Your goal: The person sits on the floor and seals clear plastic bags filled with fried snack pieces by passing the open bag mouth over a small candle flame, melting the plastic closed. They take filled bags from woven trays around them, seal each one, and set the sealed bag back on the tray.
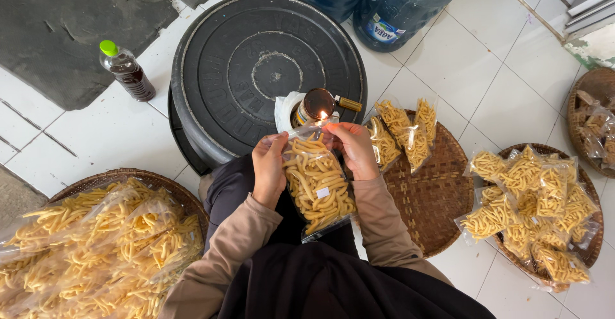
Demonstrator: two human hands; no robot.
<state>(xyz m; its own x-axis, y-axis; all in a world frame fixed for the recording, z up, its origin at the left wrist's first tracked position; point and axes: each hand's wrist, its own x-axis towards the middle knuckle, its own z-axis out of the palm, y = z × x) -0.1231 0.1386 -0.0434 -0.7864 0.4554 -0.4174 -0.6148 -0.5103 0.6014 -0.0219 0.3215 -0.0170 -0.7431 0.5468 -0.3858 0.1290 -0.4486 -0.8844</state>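
Note:
A clear plastic bag of yellow stick snacks hangs between both my hands over my lap. My left hand pinches the bag's top left corner and my right hand pinches its top right. The bag's upper edge is held at a small flame burning on a little metal oil lamp. The lamp stands on a big black round lid right in front of me.
A woven tray to my right carries sealed snack bags. Further right, another basket holds several sealed bags. A basket of loose snacks under plastic sits at my left. A dark bottle with a green cap and blue water jugs stand behind.

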